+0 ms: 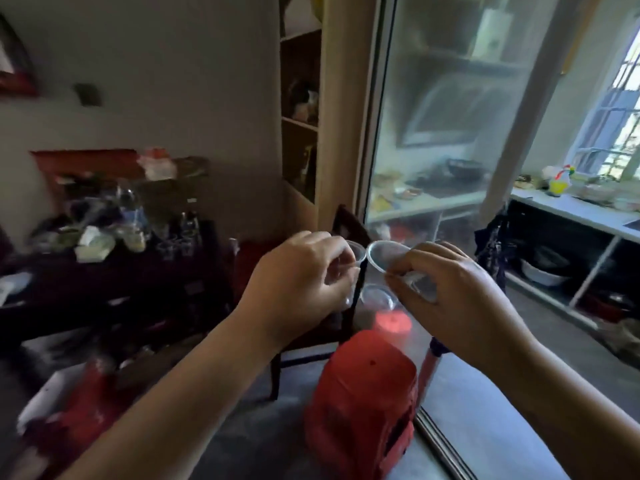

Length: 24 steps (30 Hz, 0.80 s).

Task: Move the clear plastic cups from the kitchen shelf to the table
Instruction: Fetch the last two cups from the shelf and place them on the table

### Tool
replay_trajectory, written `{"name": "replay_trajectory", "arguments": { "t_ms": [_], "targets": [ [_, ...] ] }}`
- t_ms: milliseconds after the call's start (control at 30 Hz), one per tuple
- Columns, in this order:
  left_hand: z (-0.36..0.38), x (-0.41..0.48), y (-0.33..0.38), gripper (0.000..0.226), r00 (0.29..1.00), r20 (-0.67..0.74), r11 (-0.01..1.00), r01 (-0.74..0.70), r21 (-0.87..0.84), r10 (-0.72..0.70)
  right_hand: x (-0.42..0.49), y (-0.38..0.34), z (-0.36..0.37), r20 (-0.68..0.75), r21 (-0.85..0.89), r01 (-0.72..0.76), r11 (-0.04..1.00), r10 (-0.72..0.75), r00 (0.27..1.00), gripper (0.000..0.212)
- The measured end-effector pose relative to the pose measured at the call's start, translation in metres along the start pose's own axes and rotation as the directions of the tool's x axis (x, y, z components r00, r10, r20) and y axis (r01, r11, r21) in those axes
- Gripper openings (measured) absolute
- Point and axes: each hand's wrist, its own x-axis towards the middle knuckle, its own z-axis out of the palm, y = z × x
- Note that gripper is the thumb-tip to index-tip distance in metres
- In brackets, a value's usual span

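Observation:
My left hand (pixel 301 275) is closed on a clear plastic cup (pixel 356 252) whose rim shows past my fingers. My right hand (pixel 457 289) pinches another clear plastic cup (pixel 386 254), its mouth tipped toward the left hand. A third clear cup (pixel 377 297) shows just below, between the two hands; which hand holds it I cannot tell. Both hands are raised side by side in mid-air, cups nearly touching. The dark table (pixel 104 282) stands to the left, with several small clear cups (pixel 176 245) on its near right part.
A dark wooden chair (pixel 346 230) stands right behind my hands. A red plastic stool (pixel 363 393) sits on the floor below them. A glass sliding door (pixel 450 133) is at right, with the kitchen counter (pixel 571 209) beyond. The table holds cluttered bags and bottles (pixel 104 220).

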Motion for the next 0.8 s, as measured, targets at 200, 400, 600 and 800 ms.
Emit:
{"name": "replay_trajectory", "arguments": {
  "t_ms": [200, 400, 600, 800],
  "targets": [
    [-0.025, -0.028, -0.067, 0.010, 0.986, -0.053, 0.983, 0.160, 0.095, -0.156, 0.050, -0.029, 0.066, 0.091, 0.117, 0.114, 0.987, -0.125, 0.988, 0.008],
    [-0.032, -0.028, -0.136, 0.008, 0.966, -0.111, 0.940, 0.253, 0.227, -0.234, 0.107, -0.034, 0.138, 0.171, 0.208, 0.205, 0.956, -0.242, 0.955, 0.015],
    [-0.029, 0.003, -0.217, 0.007, 0.945, -0.152, 0.877, 0.325, 0.354, -0.289, 0.190, -0.019, 0.214, 0.205, 0.300, 0.316, 0.900, -0.384, 0.900, 0.016],
    [-0.017, 0.042, -0.296, 0.014, 0.904, -0.179, 0.825, 0.428, 0.368, -0.389, 0.268, 0.005, 0.285, 0.260, 0.378, 0.308, 0.873, -0.419, 0.870, 0.010]
  ]
}}
